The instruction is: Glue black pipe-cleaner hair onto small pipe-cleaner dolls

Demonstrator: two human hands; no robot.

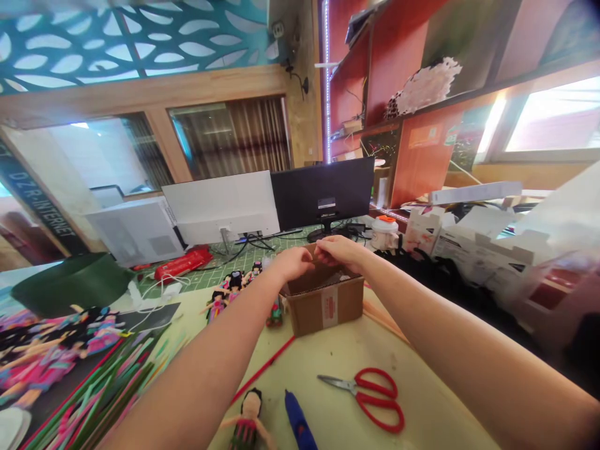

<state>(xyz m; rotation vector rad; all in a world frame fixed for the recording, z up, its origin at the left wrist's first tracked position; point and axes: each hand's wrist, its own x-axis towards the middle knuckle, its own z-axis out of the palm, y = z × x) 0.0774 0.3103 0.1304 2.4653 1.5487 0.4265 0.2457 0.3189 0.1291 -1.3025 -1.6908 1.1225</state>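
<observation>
Both my hands meet over an open cardboard box point(309, 312) in the middle of the table. My left hand point(296, 262) is closed, its fingertips pinched together above the box's left side. Close beside it, my right hand point(340, 251) is also closed in a pinch. Whatever lies between the fingers is too small or hidden to name. Nearer to me lie red-handled scissors point(365, 394), a blue pen-like tool point(299, 419) and a small doll point(248, 419) with black hair. A red stick point(265, 369) runs up to the box's front left corner.
Several small dolls point(234, 284) stand left of the box. Fuzzy craft stems point(98, 394) and a pile of dolls point(51, 356) cover the left. Behind are two monitors point(323, 190), a red packet point(185, 264) and a lidded mug point(384, 232). White boxes point(487, 250) stack at right.
</observation>
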